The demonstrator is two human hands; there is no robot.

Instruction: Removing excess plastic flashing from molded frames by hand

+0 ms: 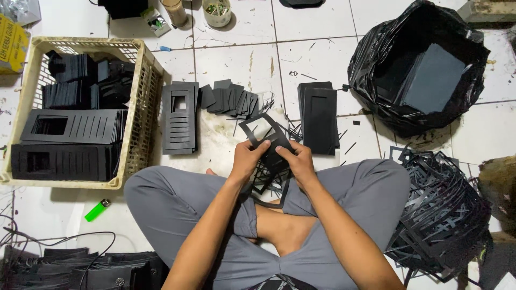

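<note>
I sit cross-legged on a white tiled floor in grey trousers. My left hand (248,159) and my right hand (297,161) both grip a black die-cut card sheet (267,140) with a rectangular window, held above my lap. Thin black frame strips (269,182) hang loose below my hands. A stack of black slotted cards (180,118) lies just ahead on the left, a row of small black pieces (230,100) beside it, and another black stack (319,118) ahead on the right.
A cream plastic crate (141,107) full of black cards stands at the left. A black bin bag (419,67) is open at the far right, with a heap of black offcuts (443,209) below it. A green lighter (97,210) lies near my left knee. Cups (217,12) stand at the back.
</note>
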